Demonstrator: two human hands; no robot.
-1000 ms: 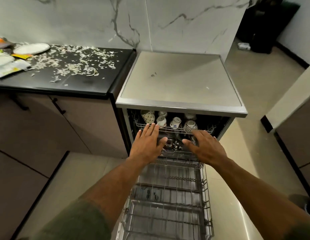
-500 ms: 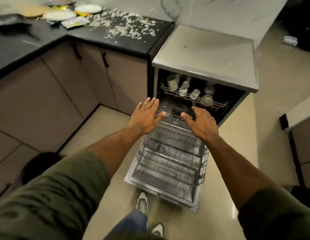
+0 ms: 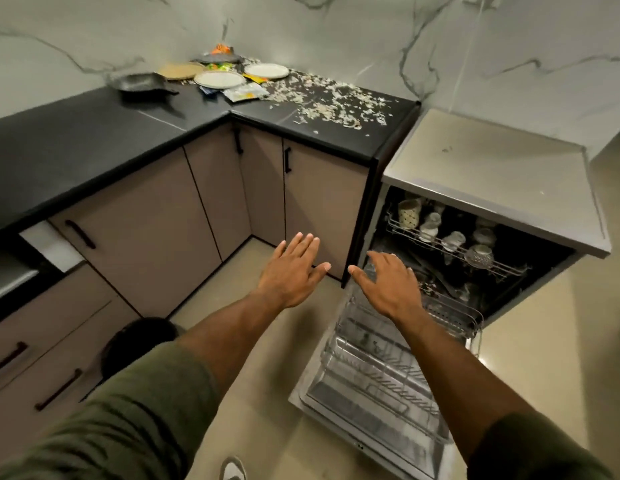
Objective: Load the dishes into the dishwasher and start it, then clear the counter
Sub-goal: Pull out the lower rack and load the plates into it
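The dishwasher (image 3: 488,174) stands open at the right, its door down and the lower rack (image 3: 381,372) pulled out over it. Cups and bowls sit upside down in the upper rack (image 3: 450,244). Three plates lie in the far corner of the black counter (image 3: 76,147): a white plate (image 3: 267,71), a second white plate (image 3: 219,79) and a tan plate (image 3: 180,70). A dark frying pan (image 3: 142,84) lies left of them. My left hand (image 3: 291,271) hovers flat in front of the cabinets, holding nothing. My right hand (image 3: 388,282) hovers with fingers spread over the rack's near left corner.
White scraps (image 3: 329,102) litter the counter beside the dishwasher. Wrappers (image 3: 244,93) and a lidded dark dish (image 3: 218,57) lie near the plates. Beige cabinet doors (image 3: 204,202) with black handles run under the L-shaped counter. My shoe (image 3: 234,469) is on the tiled floor.
The view has swung left and pulled back from the dishwasher. Both hands have moved left, off the racks; the left hand is now in front of the cabinets. The counter corner has come into view.
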